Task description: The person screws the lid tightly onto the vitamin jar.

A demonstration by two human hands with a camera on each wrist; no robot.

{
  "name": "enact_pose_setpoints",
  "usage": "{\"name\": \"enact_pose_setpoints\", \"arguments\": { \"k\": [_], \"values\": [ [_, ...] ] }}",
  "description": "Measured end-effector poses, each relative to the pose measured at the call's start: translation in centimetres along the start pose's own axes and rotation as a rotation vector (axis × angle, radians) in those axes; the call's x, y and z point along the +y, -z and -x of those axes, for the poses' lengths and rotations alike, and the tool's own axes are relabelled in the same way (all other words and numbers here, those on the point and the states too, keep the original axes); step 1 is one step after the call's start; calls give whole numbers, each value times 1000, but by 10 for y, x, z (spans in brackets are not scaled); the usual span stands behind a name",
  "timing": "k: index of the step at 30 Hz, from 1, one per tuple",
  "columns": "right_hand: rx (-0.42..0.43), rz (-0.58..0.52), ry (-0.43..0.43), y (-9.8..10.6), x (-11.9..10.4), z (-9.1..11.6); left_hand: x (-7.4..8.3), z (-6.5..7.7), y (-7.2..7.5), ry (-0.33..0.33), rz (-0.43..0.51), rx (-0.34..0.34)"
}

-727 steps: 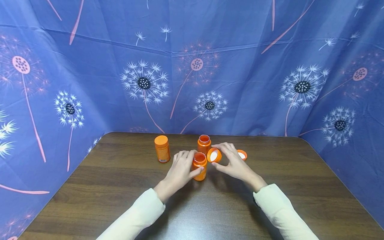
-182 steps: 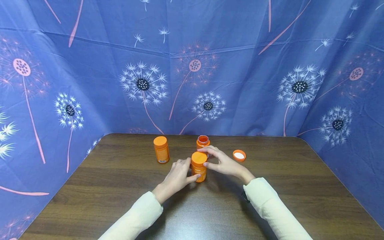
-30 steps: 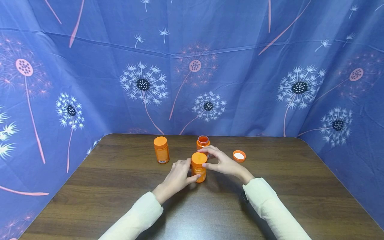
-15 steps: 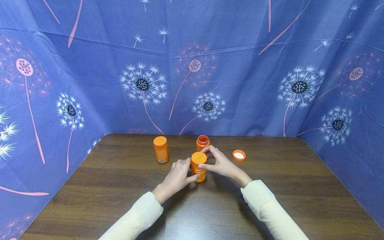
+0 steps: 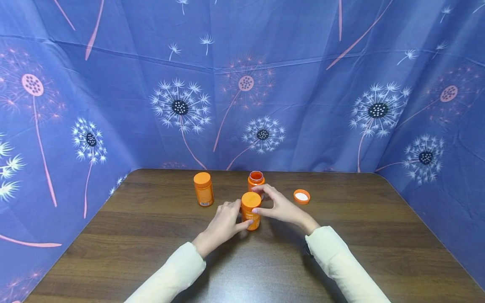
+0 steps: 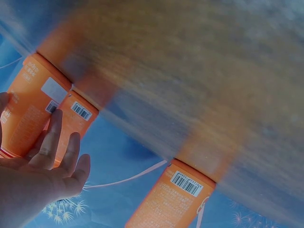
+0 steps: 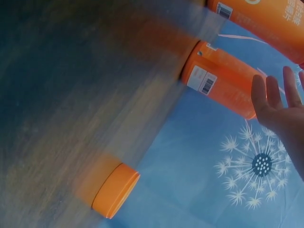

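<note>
An orange plastic bottle [image 5: 250, 216] stands upright on the table with an orange screw cap [image 5: 251, 199] on its mouth. My left hand [image 5: 221, 223] grips its body from the left, thumb in front. From the right, my right hand [image 5: 282, 209] holds the cap between thumb and fingers. Right behind stands a second orange bottle [image 5: 256, 181], uncapped, its mouth showing; the right fingers partly hide it. A loose cap [image 5: 302, 196] lies inside up, its white liner showing, to the right. In the right wrist view the held bottle [image 7: 273, 23] is cut off by the frame edge.
A third orange bottle [image 5: 204, 193], capped, stands upright to the left of my left hand. The brown wooden table [image 5: 132, 235] meets a blue dandelion-print cloth [image 5: 322, 105] along its back and sides.
Long before, the right hand held the cap beside the uncapped front bottle; now the cap sits on it. Over the last second, the right thumb shifted slightly left across the cap; the left hand stayed.
</note>
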State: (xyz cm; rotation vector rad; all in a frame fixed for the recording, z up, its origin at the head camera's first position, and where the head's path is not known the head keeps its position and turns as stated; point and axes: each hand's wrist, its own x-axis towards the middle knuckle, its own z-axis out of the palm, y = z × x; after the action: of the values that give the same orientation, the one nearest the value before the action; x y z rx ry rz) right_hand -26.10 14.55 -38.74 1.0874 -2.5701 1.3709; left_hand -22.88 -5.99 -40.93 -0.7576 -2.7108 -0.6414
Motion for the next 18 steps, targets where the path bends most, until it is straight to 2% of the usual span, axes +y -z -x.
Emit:
{"name": "enact_pose_setpoints", "arguments": {
  "k": [9, 18],
  "values": [
    [-86, -19, 38, 9, -1, 1, 0, 0, 0, -3, -6, 5],
    [-90, 21, 29, 11, -13, 1, 0, 0, 0, 9, -5, -11]
  ]
}}
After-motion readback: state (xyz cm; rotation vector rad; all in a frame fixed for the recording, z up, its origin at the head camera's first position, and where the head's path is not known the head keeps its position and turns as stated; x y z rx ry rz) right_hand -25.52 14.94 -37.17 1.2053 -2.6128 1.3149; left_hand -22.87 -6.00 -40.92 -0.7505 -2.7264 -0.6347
